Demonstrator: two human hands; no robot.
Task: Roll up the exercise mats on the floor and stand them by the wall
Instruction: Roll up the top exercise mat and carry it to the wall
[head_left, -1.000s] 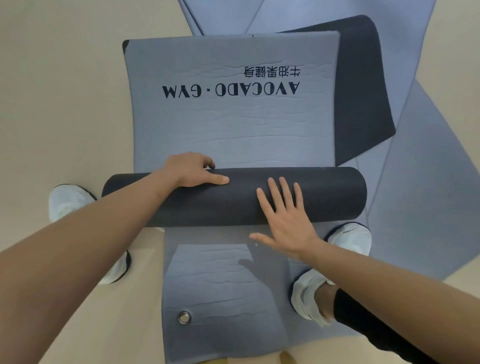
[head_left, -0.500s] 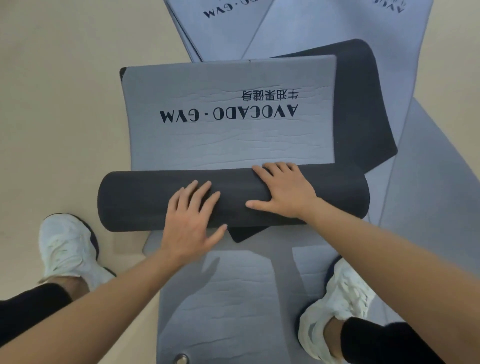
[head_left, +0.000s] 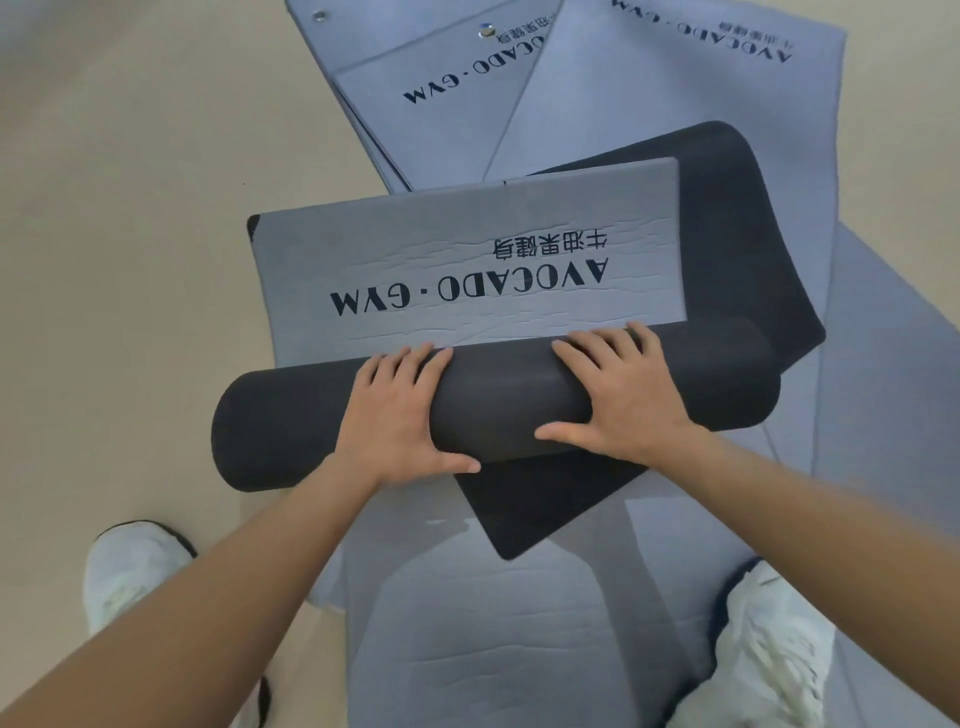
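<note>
Two white shoes stand nearest: the left shoe on the beige floor, the right shoe on grey matting. Between them lies a grey near mat, and a dark corner pokes out over it from under the roll.

Next comes the roll, dark side out, lying crosswise on the floor pile. Both hands rest on top of it, side by side near its middle. The left hand and right hand lie palm-down with fingers spread over the crest and thumbs on the near side, pressing rather than clasping.

Just beyond the fingertips the flat, unrolled end of the mat shows its grey face. It reads "AVOCADO · GYM" in dark capitals, upside down from here, with a line of Chinese characters past it.

Farther off, far mats lie overlapped at angles, bearing the same wording, partly cut off, plus a small round logo and a metal eyelet.
</note>
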